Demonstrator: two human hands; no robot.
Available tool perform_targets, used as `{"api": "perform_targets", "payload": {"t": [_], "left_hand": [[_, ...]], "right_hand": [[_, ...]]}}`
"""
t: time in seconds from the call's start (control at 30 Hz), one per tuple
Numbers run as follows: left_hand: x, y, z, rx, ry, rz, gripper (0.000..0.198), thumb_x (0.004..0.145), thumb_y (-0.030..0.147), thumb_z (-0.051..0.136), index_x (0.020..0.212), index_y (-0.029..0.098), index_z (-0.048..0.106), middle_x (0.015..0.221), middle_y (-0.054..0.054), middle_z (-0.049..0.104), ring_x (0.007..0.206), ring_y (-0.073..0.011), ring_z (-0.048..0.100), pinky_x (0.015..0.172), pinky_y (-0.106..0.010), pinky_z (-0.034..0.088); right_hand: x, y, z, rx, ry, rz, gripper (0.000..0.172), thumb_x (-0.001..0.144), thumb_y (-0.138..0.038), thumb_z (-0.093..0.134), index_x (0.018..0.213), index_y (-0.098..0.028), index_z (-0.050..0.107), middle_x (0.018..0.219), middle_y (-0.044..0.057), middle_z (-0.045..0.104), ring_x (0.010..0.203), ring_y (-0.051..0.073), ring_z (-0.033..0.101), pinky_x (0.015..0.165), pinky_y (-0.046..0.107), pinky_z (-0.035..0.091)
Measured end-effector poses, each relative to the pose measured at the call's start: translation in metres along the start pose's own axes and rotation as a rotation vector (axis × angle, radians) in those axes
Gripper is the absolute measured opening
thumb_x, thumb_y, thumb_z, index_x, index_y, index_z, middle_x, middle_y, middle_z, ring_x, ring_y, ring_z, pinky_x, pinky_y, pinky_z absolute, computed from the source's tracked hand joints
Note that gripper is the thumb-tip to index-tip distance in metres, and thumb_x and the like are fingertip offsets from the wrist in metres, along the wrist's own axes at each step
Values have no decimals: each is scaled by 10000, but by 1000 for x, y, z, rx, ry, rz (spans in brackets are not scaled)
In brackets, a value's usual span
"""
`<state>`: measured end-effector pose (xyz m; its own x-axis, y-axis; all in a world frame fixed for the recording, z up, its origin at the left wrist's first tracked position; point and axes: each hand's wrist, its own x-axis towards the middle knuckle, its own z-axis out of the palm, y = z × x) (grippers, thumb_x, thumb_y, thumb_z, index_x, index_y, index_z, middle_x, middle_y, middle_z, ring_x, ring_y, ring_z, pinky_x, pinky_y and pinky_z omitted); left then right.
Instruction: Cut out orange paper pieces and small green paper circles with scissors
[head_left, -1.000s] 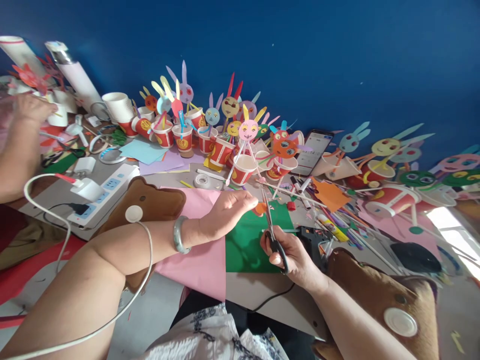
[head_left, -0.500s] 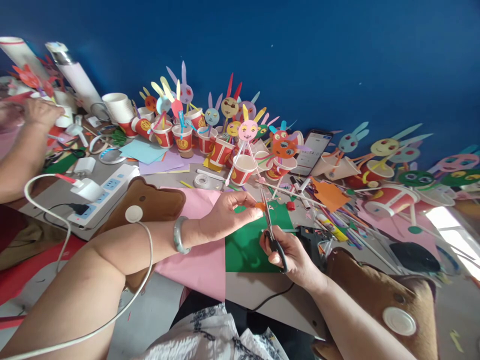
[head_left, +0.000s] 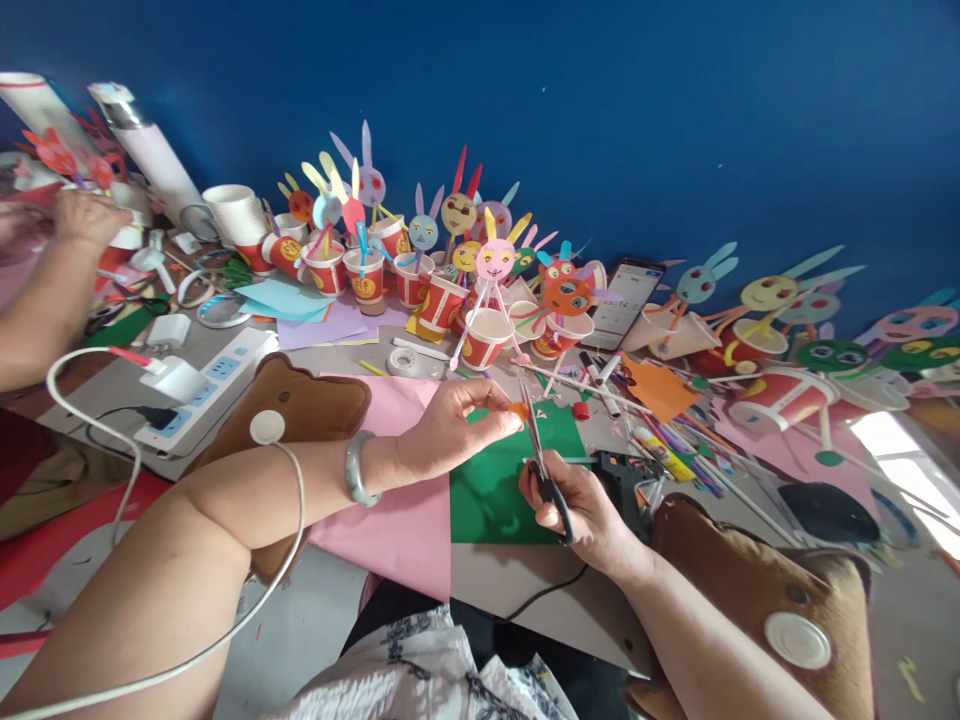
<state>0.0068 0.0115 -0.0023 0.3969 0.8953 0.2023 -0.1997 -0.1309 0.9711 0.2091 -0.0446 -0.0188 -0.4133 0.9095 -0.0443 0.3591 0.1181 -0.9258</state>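
Observation:
Between the thumb and fingers of my left hand [head_left: 457, 428] is a small piece of orange paper [head_left: 519, 410]. My right hand [head_left: 581, 505] is closed round the black handles of a pair of scissors [head_left: 537, 440]. The blades point away from me and lie right against the orange paper; whether they bite into it I cannot tell. Beneath both hands lie a green sheet [head_left: 495, 500] and a pink sheet [head_left: 405, 540]. Just beyond stands a paper cup [head_left: 487, 340] with a pink rabbit face [head_left: 496, 260] above it.
Several paper cups with rabbit faces line the blue wall. A phone [head_left: 621, 305] leans among them. Pens and an orange sheet [head_left: 660, 388] lie right. A power strip [head_left: 214, 385] and brown cushion [head_left: 300, 400] are left, where another person's hand [head_left: 90, 218] works. A white cable crosses my left arm.
My hands and the scissors stay almost in place, with only a tiny shift of the orange paper. At the far left, the other person's hand has moved slightly.

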Motion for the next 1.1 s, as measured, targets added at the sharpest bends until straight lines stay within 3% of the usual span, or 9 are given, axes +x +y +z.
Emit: {"api": "perform_targets", "payload": {"t": [0.43, 0.7, 0.9, 1.1], "left_hand": [[0, 2, 0, -5, 10, 19, 95, 782, 231, 631, 725, 157, 614, 744, -27, 665, 792, -159, 622, 812, -331, 497], [-1, 1, -2, 39, 70, 1, 284, 905, 381, 540, 737, 169, 625, 790, -38, 675, 813, -169, 617, 815, -327, 492], [-2, 8, 1, 38, 12, -40, 146, 793, 282, 690, 765, 148, 639, 787, -31, 671, 795, -150, 608, 780, -302, 477], [-2, 4, 1, 35, 22, -40, 99, 787, 224, 669, 748, 142, 630, 768, -31, 657, 784, -146, 602, 786, -313, 480]], "right_hand": [[-1, 4, 0, -29, 9, -20, 699, 682, -868, 562, 674, -169, 565, 625, 8, 486, 579, 131, 400, 500, 261, 317], [-1, 4, 0, -21, 19, -20, 697, 680, -867, 568, 680, -170, 561, 613, 1, 479, 552, 116, 381, 466, 250, 304], [0, 4, 0, -32, 13, -29, 692, 693, -860, 563, 667, -168, 555, 614, -2, 482, 555, 114, 383, 473, 251, 313], [0, 2, 1, 0, -1, -7, 683, 690, -853, 578, 672, -171, 550, 609, -3, 486, 547, 111, 378, 463, 248, 307]]}}
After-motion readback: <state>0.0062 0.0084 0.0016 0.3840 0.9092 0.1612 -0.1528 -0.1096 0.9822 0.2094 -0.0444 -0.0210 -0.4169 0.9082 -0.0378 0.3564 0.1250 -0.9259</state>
